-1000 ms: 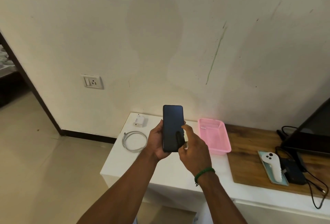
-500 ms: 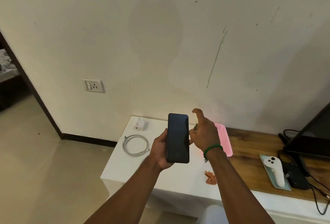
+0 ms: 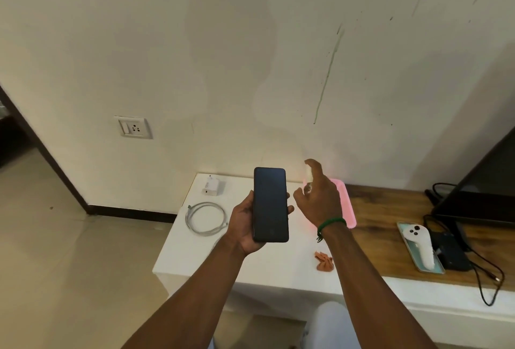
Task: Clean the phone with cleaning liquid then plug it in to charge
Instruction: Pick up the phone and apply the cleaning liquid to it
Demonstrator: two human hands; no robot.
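- Phone (image 3: 269, 204): upright, dark screen facing the camera, held above the white table (image 3: 278, 270).
- Left hand (image 3: 242, 227): grips the phone from its left edge.
- Right hand (image 3: 320, 201): just right of the phone, fingers curled round a small pale item (image 3: 308, 180) too blurred to identify.
- Left of phone: coiled cable (image 3: 205, 218), charger plug (image 3: 210, 185), wall socket (image 3: 133, 127).
- Right of phone: pink tray (image 3: 348, 206).
- Below right of phone: orange cloth (image 3: 324, 263).

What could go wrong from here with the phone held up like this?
1. The left hand alone grips the phone; wet glass may slip onto the table.
2. The right hand seems to aim a small sprayer toward it; mist might reach the charger and cable beyond.
3. The cloth lies out of hand, so liquid may sit.
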